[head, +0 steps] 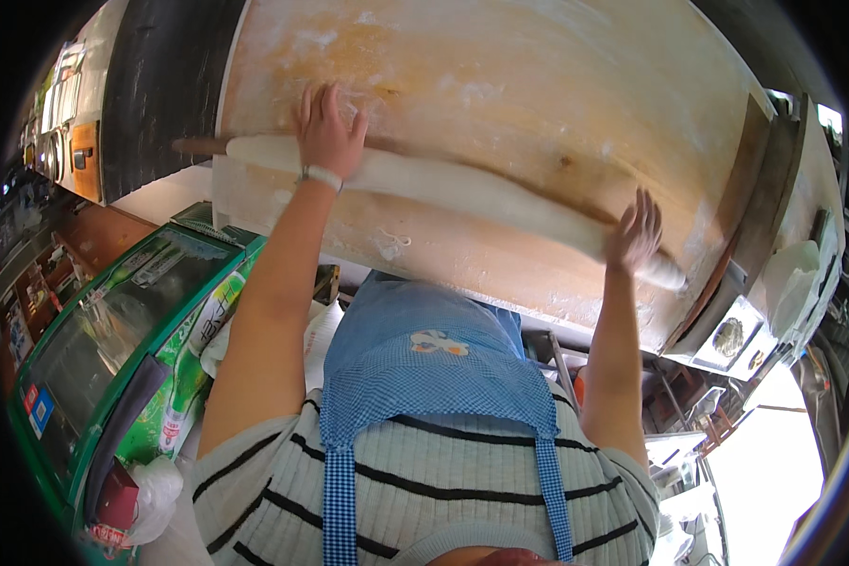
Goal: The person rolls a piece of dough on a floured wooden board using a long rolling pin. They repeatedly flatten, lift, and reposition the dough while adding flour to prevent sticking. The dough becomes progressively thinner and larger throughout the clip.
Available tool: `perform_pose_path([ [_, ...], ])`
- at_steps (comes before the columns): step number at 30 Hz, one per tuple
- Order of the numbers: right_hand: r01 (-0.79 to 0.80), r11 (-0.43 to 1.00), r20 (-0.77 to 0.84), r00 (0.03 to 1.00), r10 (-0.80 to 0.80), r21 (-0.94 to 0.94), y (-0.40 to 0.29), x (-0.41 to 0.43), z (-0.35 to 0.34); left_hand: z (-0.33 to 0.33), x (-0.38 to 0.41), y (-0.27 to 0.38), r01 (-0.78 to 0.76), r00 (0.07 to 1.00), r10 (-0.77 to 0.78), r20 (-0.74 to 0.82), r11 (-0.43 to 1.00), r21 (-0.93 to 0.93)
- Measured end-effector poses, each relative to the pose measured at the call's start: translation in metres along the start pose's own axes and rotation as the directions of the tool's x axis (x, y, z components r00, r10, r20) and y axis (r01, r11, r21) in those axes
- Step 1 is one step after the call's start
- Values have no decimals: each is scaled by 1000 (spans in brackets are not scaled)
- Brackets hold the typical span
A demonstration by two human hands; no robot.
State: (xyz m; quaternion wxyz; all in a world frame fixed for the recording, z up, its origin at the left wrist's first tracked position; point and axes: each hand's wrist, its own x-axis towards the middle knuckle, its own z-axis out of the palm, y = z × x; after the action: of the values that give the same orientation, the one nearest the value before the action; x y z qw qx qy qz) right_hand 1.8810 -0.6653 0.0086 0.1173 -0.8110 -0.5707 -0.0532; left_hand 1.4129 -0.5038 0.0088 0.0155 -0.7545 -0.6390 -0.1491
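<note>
A long sheet of pale dough [460, 185] is wrapped around a wooden rolling pin [199, 146], whose bare dark end sticks out at the left. The roll lies crosswise on a floured wooden board [467, 262] and looks blurred. My left hand [331, 134] rests palm down across the roll near its left end, fingers spread and pointing away from me. Toward the other end, my right hand [635, 233] lies on the dough with its palm, fingers extended and slightly blurred. Neither hand is closed around the pin. A small dough scrap [395, 239] sits on the board's near side.
A black surface [166, 92] adjoins the board at left. Below it stands a green-framed glass-top cooler [134, 283]. A wooden strip [743, 163] borders the board's right side, with a metal-cased device [732, 336] nearby. My blue checked apron [424, 354] meets the near edge.
</note>
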Motion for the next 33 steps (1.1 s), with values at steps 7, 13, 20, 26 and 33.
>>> perform_pose_path([
  [7, 59, 998, 116, 992, -56, -25, 26, -119, -21, -21, -88, -47, -108, 977, 111, 183, 994, -27],
  [13, -246, 969, -155, 956, 249, 38, 20, 86, -15, -10, 87, -65, -120, 960, 55, -274, 967, -226],
  [20, -262, 954, 0, 964, 265, -148, 83, -153, -27, -24, -81, -138, 106, 981, -140, 136, 966, 234],
  [26, -310, 950, -111, 944, 311, 26, 127, -27, -16, -24, 43, -126, -5, 989, -12, -145, 993, -114],
  [33, -245, 896, 81, 952, 294, -371, 164, -74, -17, 20, 12, -224, -143, 965, -21, 260, 790, 596],
])
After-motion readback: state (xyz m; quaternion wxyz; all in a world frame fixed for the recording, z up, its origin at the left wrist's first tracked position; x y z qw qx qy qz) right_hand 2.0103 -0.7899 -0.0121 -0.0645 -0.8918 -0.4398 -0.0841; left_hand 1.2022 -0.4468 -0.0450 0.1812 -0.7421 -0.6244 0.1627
